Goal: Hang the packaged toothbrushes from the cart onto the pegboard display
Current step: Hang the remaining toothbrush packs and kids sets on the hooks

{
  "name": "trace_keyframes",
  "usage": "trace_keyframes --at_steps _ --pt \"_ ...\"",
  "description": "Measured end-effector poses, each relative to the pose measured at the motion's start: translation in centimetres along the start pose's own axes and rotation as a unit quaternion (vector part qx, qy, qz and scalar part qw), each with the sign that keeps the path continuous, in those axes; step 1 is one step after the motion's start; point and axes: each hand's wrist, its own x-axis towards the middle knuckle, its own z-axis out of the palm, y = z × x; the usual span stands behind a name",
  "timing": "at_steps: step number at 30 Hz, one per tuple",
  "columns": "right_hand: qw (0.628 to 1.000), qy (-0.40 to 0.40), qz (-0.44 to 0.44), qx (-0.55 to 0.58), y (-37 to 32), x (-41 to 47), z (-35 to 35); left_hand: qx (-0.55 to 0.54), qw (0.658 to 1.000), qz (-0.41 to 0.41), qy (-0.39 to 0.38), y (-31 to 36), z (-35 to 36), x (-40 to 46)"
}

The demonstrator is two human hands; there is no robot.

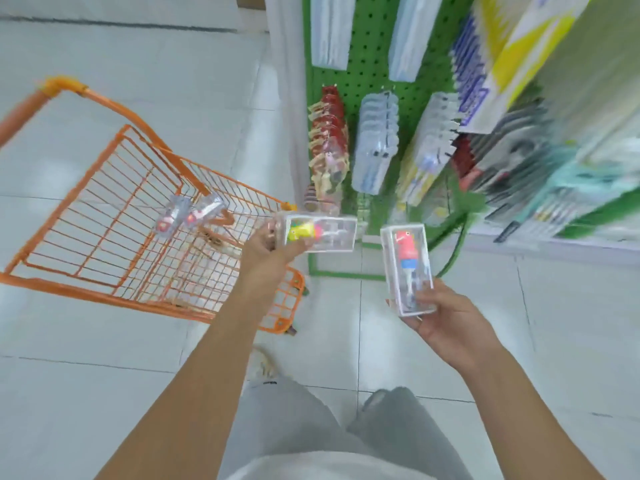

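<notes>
Both bare forearms reach forward from the torso. The left hand [268,249] is raised just beside the orange cart [104,209], its fingers curled round a clear toothbrush box [320,233]. The right hand [446,320], well right of the cart, lies palm-up, gripping a second clear box [408,268] upright.

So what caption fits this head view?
Each hand holds a boxed toothbrush between orange cart and green pegboard.

two boxed toothbrushes [320,233] in hands, two packaged toothbrushes [188,214] in one cart [104,209]
</notes>
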Motion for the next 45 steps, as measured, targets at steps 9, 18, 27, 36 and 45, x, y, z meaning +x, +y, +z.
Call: trace_keyframes --at_steps 9,18,27,36,45 --pt "0.988 0.072 -0.071 -0.113 -2.0 -3.2 -4.7 -0.087 0.977 -0.147 -0.124 -2.4 12.0 -2.4" --pt "0.985 0.126 -0.049 -0.109 -1.3 -3.0 -8.9 -0.014 0.958 -0.224 -0.181 -6.1 17.7 -2.3" --pt "0.981 0.089 0.012 -0.174 -3.9 4.5 -16.4 0.049 0.977 -0.182 -0.099 -12.2 23.1 0.4" --pt "0.968 0.023 0.015 -0.249 -1.5 22.3 -23.8 0.04 0.986 -0.163 0.011 -25.1 23.5 11.7" --pt "0.968 0.112 -0.146 -0.17 -1.6 27.3 -28.1 0.068 0.994 -0.065 -0.049 -29.1 28.2 17.2"
